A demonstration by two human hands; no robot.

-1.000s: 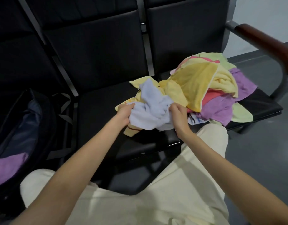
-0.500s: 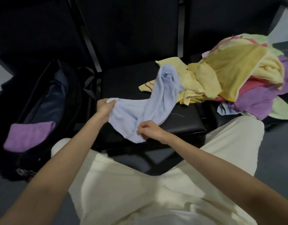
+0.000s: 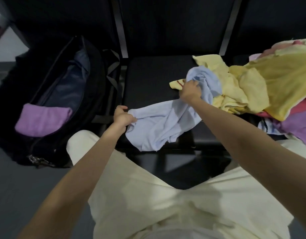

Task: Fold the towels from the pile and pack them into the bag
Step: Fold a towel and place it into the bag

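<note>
1. The light blue towel (image 3: 166, 123) lies crumpled across the black seat (image 3: 148, 75).
2. The left hand (image 3: 122, 116) grips its near-left corner; the right hand (image 3: 190, 90), arm outstretched, clutches its far end beside the pile (image 3: 269, 87).
3. To the left – the open bag (image 3: 50, 69) holding a folded purple towel (image 3: 41, 119).

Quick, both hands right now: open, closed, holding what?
Left hand: closed, gripping one end of the light blue towel.
Right hand: closed, gripping the same towel's other end by the pile.
</note>
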